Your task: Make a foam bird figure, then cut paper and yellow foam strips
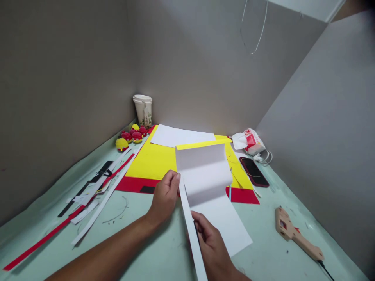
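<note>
My left hand [165, 197] is closed, pinching a white paper sheet [208, 168] at its left edge between thumb and fingers. The sheet curves upward, and a yellow band [205, 144] runs along its raised far edge. A long narrow white strip [190, 234] hangs from the pinched place toward me, parted from the sheet by a slit. My right hand [212, 246] is closed under the sheet beside this strip. In it is what looks like a pair of black-handled scissors [196, 229], mostly hidden by fingers and paper.
Yellow card [143, 160] and red card [246, 196] lie behind. Paper strips [99, 195] and small red and yellow balls [122, 144] are at left, near a paper cup [143, 109]. At right are a phone [254, 171], a tissue pack [253, 141] and a glue gun [297, 232].
</note>
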Demonstrator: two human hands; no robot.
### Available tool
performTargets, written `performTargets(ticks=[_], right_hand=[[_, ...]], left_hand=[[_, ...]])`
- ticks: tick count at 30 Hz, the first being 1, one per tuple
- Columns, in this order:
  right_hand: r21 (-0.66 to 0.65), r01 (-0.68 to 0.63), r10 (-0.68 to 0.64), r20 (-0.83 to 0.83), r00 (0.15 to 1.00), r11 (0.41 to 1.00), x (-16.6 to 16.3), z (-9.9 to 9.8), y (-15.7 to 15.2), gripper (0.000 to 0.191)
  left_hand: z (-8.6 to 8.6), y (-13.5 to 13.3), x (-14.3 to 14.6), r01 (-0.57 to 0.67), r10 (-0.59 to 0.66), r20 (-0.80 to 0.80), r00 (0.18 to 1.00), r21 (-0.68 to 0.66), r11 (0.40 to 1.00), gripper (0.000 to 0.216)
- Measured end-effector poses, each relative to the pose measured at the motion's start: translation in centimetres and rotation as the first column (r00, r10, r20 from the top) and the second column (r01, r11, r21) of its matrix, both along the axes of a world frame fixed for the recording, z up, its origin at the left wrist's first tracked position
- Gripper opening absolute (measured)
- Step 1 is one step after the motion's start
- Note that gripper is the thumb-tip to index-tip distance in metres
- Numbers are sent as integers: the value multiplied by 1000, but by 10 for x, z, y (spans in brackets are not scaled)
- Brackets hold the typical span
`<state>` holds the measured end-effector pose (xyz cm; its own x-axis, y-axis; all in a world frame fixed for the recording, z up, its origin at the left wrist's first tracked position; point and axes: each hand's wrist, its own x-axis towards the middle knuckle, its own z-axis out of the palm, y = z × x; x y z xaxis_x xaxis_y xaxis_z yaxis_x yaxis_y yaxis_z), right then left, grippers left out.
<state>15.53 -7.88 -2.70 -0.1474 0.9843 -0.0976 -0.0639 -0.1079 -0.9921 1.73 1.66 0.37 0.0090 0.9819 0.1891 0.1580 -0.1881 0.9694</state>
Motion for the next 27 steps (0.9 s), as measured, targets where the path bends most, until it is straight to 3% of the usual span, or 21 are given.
performTargets(ticks=[27], right_hand=[[-6,12,-12,-23,1000,1000,-1,3,0,37]], left_hand=[[5,-4,2,5,-5,-9,1000,3,1000,32]])
